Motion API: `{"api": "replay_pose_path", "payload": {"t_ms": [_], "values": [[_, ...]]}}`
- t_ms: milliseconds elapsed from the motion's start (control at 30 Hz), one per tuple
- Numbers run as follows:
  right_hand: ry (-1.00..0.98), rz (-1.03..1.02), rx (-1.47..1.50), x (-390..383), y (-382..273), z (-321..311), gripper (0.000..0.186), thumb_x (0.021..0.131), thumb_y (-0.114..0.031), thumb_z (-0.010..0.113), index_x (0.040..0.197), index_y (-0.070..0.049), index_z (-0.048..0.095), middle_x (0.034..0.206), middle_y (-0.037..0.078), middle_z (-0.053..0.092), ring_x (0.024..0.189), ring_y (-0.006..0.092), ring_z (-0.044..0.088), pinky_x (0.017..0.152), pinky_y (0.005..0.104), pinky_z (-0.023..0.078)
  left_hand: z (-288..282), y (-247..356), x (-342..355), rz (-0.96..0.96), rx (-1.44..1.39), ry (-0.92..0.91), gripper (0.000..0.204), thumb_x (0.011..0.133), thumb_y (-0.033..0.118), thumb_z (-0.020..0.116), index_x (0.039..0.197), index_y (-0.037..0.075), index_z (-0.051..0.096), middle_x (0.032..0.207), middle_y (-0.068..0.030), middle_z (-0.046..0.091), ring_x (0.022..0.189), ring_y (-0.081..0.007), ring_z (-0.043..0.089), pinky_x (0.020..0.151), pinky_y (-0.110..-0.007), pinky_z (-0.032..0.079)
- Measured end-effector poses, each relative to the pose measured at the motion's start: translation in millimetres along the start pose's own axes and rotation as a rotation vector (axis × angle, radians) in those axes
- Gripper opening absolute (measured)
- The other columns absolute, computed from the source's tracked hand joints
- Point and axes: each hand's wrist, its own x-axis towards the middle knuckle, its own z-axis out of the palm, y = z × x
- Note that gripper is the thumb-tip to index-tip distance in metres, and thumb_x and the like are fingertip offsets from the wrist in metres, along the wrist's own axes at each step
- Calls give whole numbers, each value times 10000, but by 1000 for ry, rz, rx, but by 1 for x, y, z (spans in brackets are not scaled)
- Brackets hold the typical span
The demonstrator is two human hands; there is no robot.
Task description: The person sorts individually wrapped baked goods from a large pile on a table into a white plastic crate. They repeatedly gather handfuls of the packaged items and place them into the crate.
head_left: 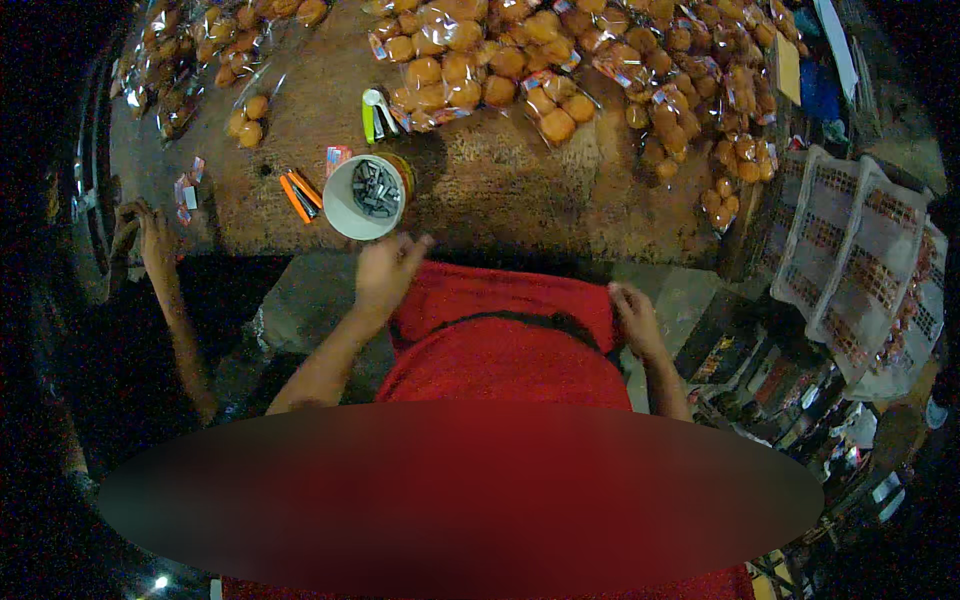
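Note:
My left hand is just below a white bucket at the table's near edge. Its fingers look apart and hold nothing I can see. Grey metal pieces, resembling staple strips, lie inside the bucket. My right hand is low on the right, its fingers bent at the corner of the red shirt and seemingly pinching its hem. Left of the bucket lies an orange stapler; beyond it, a green and white stapler.
Clear bags of round brown buns crowd the far side of the wooden table. Another person's hand is at the left edge, near small printed labels. White plastic crates stand to the right.

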Motion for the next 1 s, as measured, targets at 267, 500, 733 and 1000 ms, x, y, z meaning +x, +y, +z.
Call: {"api": "replay_pose_path", "payload": {"t_ms": [267, 500, 733, 1000], "values": [[-200, 30, -172, 2, -5, -39, 429, 993, -441, 625, 949, -21, 703, 775, 37, 663, 713, 141, 572, 679, 354, 484, -8, -10, -10, -66, -95, -868, 493, 903, 475, 729, 819, -11, 699, 629, -168, 601, 563, -233, 567, 568, -395, 459], [202, -364, -516, 57, -13, -16, 551, 987, -472, 618, 745, 19, 551, 614, 132, 472, 587, 195, 513, 579, 433, 416, 71, 7, -6, 115, 19, -185, 499, 994, 441, 606, 827, -28, 643, 703, -228, 610, 664, -320, 636, 652, -429, 496], [-239, 237, -275, 3, 30, -64, 585, 968, -573, 590, 1028, -3, 706, 834, 85, 664, 705, 197, 583, 694, 371, 489, 59, -34, -70, -331, -166, -462, 605, 942, 568, 630, 968, -32, 706, 842, -166, 716, 824, -284, 694, 783, -400, 524], [-2, -113, -202, 78, 119, -51, 428, 1012, -436, 614, 873, -32, 634, 820, 1, 590, 702, 124, 530, 660, 314, 460, 83, -41, -68, -299, -242, -43, 470, 989, 432, 623, 1008, -33, 690, 840, -205, 699, 750, -275, 669, 717, -398, 507]]}}
